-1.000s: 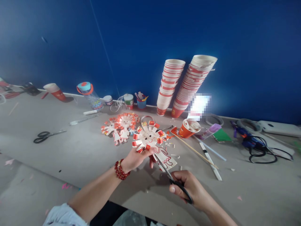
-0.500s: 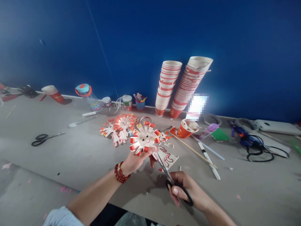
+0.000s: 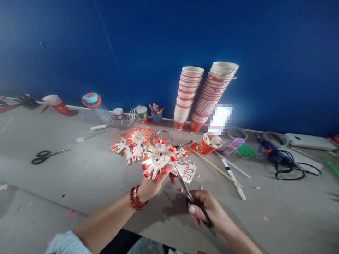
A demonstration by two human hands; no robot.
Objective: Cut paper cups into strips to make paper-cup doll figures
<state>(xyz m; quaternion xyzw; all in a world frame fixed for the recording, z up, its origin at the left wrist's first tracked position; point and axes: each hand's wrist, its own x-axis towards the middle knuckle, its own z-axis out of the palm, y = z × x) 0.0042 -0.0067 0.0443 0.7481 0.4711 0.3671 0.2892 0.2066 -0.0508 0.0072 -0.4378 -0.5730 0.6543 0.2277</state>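
Note:
My left hand (image 3: 153,183), with red bead bracelets at the wrist, grips a paper doll (image 3: 161,158). The doll has a smiling drawn face, a fringe of curled red and white strips, and a body outlined in red and dark lines. Black-handled scissors (image 3: 199,211) are in my right hand (image 3: 205,208), fingers through the loops. Their blades lie against the doll's body near the neck; whether they are cutting paper I cannot make out. Behind my left hand, several finished-looking paper dolls (image 3: 137,141) lie overlapped on the grey table (image 3: 87,169).
Two tall paper cup stacks (image 3: 188,98) stand by the blue wall. An orange-red cup (image 3: 209,144) holds scraps. A wooden stick (image 3: 214,165) and white marker (image 3: 234,180) lie right. Other scissors (image 3: 49,154) lie left. A blue glue gun (image 3: 279,157) rests far right.
The doll in my left hand has turned a little and shifted left, its body now more level. The scissors' blades stay at the doll's body. The view has shifted slightly.

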